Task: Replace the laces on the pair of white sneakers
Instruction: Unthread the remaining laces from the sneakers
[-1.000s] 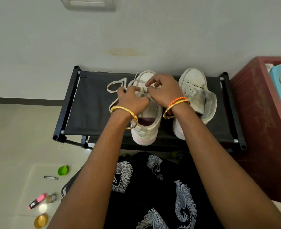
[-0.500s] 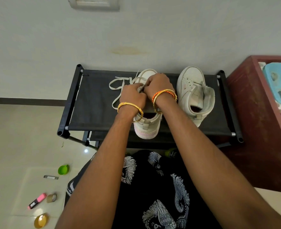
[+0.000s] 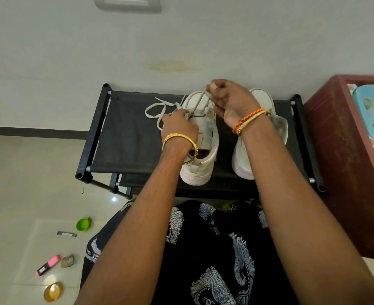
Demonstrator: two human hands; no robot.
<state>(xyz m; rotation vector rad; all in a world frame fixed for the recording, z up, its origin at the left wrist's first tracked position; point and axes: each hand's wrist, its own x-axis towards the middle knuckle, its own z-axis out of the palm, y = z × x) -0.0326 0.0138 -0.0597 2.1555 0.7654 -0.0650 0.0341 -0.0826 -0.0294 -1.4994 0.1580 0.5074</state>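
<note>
Two white sneakers stand on a black fabric rack (image 3: 126,137). The left sneaker (image 3: 203,150) has its heel toward me, and a white lace (image 3: 159,108) trails from it in loops to the left. My left hand (image 3: 179,126) grips that sneaker's upper on its left side. My right hand (image 3: 232,100) is raised above the toe and pinches a taut stretch of the lace, which runs down to the eyelets. The right sneaker (image 3: 263,100) sits behind my right wrist, mostly hidden, with its tongue flopped open.
A dark red cabinet (image 3: 344,164) stands right of the rack, with a light blue plastic item (image 3: 373,111) on top. On the floor at left lie a green cup (image 3: 83,223), a pink marker (image 3: 48,265), a tape roll (image 3: 67,261) and a gold dish (image 3: 53,291). A white wall is behind.
My right hand has lifted up and away from the eyelets, drawing the lace taut. My left hand stays on the left sneaker's side.
</note>
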